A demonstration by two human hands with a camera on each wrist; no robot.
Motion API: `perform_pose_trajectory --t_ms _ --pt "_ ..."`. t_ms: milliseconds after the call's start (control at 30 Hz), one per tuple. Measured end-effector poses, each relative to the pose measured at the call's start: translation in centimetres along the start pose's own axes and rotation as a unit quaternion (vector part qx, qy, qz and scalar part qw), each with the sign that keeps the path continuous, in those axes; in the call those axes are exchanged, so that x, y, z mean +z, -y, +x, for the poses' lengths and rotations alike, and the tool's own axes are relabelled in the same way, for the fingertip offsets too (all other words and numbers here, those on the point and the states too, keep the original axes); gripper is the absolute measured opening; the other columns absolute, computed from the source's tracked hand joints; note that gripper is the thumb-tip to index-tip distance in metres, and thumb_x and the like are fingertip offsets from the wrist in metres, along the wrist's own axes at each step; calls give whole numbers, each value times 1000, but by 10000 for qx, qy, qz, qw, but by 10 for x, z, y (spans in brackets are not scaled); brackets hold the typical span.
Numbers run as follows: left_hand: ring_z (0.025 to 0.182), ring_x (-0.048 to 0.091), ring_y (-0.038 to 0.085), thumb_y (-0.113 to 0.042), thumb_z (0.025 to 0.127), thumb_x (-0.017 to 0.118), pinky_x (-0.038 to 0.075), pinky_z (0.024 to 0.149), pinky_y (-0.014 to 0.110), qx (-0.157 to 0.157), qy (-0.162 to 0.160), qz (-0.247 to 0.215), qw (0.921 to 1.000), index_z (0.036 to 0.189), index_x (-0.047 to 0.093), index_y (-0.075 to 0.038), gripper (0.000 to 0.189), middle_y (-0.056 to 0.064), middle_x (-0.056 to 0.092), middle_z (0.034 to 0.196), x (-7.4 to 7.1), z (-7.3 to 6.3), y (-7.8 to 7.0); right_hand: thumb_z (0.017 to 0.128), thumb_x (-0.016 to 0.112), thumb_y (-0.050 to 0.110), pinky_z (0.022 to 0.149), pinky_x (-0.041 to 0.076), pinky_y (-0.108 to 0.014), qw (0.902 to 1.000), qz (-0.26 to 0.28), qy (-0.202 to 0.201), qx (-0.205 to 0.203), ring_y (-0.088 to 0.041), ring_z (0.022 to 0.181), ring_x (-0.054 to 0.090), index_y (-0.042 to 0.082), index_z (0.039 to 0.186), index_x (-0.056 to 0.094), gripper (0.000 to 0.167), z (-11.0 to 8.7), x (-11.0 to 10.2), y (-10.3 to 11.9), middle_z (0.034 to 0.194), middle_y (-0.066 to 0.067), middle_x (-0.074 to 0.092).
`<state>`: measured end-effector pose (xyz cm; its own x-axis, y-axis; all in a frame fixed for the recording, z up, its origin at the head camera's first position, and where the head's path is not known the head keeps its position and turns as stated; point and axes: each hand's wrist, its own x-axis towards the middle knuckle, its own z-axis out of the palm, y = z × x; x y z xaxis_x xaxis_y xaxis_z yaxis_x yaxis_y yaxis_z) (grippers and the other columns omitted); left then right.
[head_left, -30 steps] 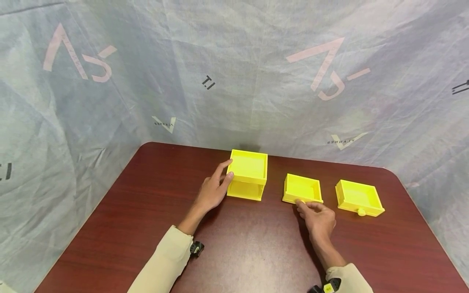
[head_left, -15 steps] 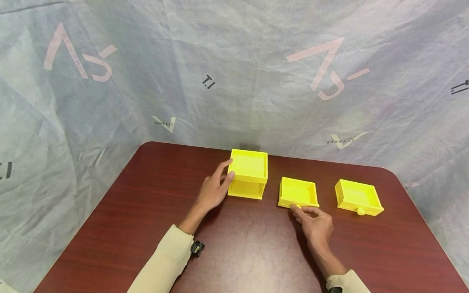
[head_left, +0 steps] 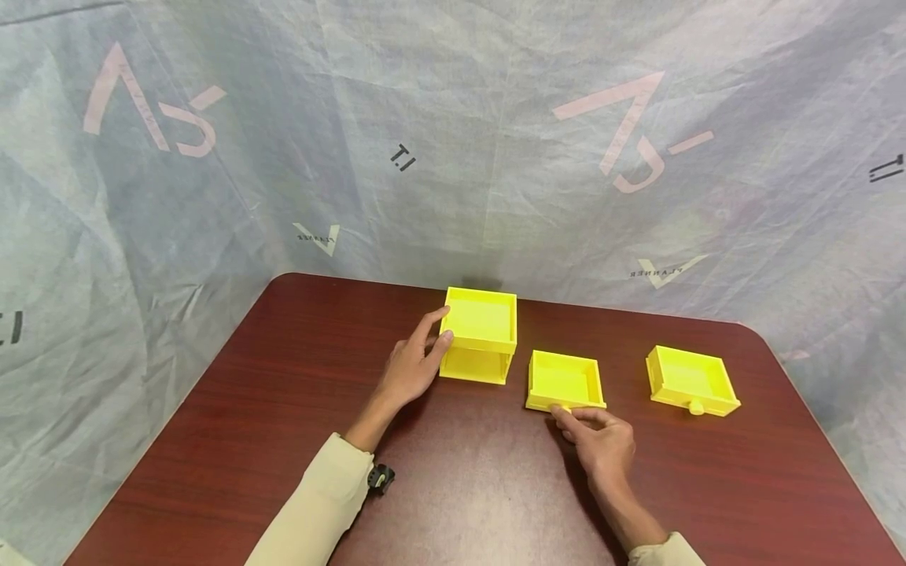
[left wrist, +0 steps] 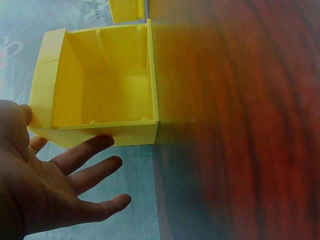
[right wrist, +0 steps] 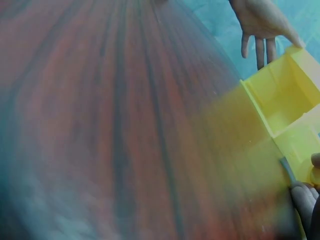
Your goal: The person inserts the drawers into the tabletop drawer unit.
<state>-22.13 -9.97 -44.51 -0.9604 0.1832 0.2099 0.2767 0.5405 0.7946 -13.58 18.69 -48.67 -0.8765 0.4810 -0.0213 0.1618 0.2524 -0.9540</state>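
Note:
A yellow cabinet frame (head_left: 481, 321) with an open front stands on the table. My left hand (head_left: 414, 365) rests against its left side, thumb and forefinger touching near the top. In the left wrist view the other fingers of the left hand (left wrist: 65, 185) spread out straight beside the hollow cabinet (left wrist: 117, 90). To the right of the cabinet is a small yellow drawer (head_left: 566, 379). My right hand (head_left: 602, 440) pinches its front knob between thumb and fingers. The right wrist view catches part of the drawer front (right wrist: 297, 145) and a few fingertips at its edge.
A second yellow drawer (head_left: 692, 379) with a round knob lies farther right. The dark red-brown wooden table (head_left: 283, 409) has rounded back corners. A grey printed cloth (head_left: 453, 157) hangs behind and around it.
My right hand has slid the drawer left and toward me, bringing it nearer the cabinet and a little in front of it. The left hand stays on the cabinet.

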Motion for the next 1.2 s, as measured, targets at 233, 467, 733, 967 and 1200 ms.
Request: perform_pose_trajectory --t_ms 233,467,733,967,1200 --pt "114 65 32 -58 103 40 48 88 58 -28 9 -4 10000 153 33 -42 53 10 65 130 -1 0 -1 71 92 33 52 50 -20 9990 -444 72 -58 -11 56 69 3 84 79 35 -5 1 1 73 -4 75" --pt "115 64 30 -57 103 40 47 90 59 -32 14 0 10000 152 34 -42 52 10 65 130 -1 0 -1 70 93 30 54 52 -21 9995 -260 186 16 -12 57 70 1 85 79 35 -10 2 1 73 -6 74" --pt "115 64 29 -58 103 39 47 90 59 -47 24 -11 10000 152 34 -44 51 10 64 131 -1 -1 -1 72 92 24 55 53 -21 9995 -164 277 61 -13 58 70 -1 86 78 32 -15 2 2 74 -6 75" --pt "115 64 29 -58 103 39 46 92 59 -65 22 -23 10000 152 34 -44 51 10 65 130 -2 -1 -3 71 93 25 56 54 -23 9991 -31 391 131 -14 59 71 -1 87 78 34 -21 3 4 74 -6 75" --pt "116 64 28 -58 103 40 47 91 58 -70 22 -20 10000 152 34 -43 52 10 64 131 -1 0 -3 72 92 20 57 55 -24 9982 237 517 188 -13 60 71 -4 87 77 32 -27 8 4 73 -7 74"
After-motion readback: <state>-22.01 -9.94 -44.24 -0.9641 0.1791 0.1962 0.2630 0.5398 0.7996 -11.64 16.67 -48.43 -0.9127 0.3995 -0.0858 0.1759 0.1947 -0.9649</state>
